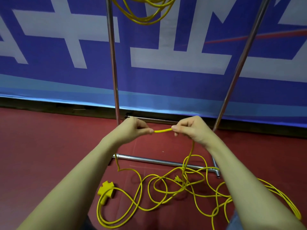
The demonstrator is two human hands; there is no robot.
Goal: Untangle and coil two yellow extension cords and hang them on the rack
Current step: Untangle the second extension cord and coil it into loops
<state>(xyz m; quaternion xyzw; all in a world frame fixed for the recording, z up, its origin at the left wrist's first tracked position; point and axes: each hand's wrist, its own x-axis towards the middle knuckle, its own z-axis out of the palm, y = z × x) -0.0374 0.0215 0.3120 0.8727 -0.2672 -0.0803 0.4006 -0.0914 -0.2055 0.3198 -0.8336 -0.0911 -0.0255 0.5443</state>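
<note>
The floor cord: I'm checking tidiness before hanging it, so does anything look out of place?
Yes. The yellow cord sprawls in crossed loops over the rack's base bar, still tangled. Both hands pinch only a short stretch.

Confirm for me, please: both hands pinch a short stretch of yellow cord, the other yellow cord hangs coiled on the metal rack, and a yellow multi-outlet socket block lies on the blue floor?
Not quite: the head view shows the yellow multi-outlet socket block on a dark red floor; blue is the banner behind. The left hand and right hand pinching the yellow cord, and the hanging coil on the metal rack, are correct.

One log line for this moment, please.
left hand: pinches cord | right hand: pinches cord | tangle on floor | first coil hung on rack
</note>
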